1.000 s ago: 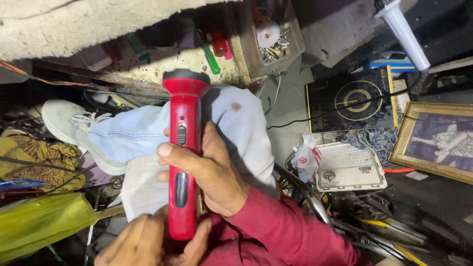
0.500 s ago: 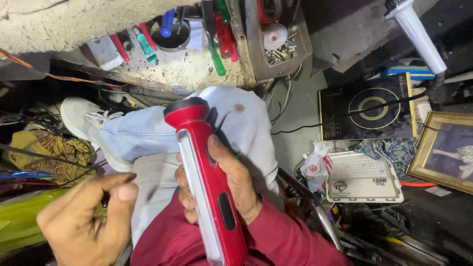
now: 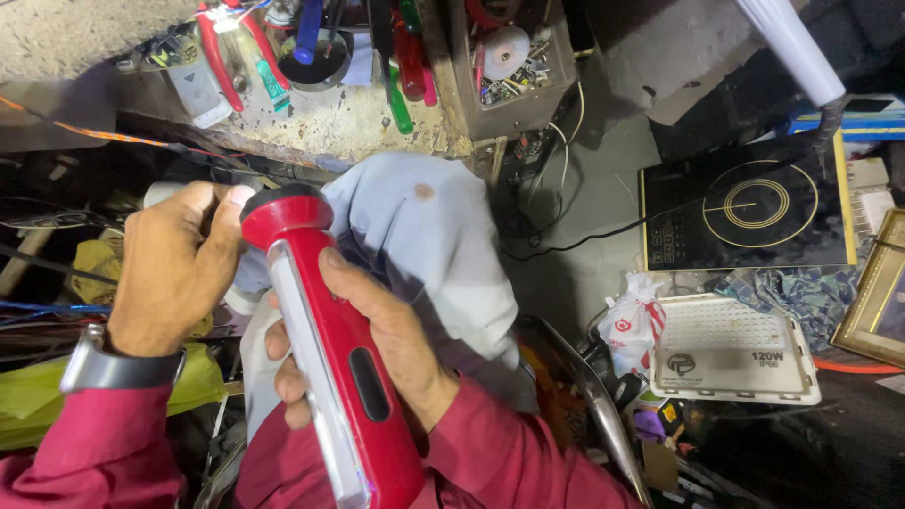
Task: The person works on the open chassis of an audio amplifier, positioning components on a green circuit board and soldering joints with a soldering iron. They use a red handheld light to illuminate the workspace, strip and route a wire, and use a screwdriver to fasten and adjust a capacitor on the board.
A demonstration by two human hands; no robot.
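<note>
Fingers of the right hand (image 3: 377, 344) wrap closed around the body of a red torch (image 3: 325, 358); the left hand (image 3: 179, 269) curls loosely, fingertips touching its round head; the torch, tilted, lies over a knee (image 3: 424, 236) in pale trousers, below a cluttered workbench (image 3: 330, 123).

Stove: black induction cooktop (image 3: 745, 215) on the floor, upper right.
Lamp: white flood light panel (image 3: 731, 349) just below it.
Frame: gilt picture frame (image 3: 872, 297) at right edge.
Tools: screwdrivers (image 3: 407, 71) and pliers (image 3: 219, 52) on the bench.
</note>
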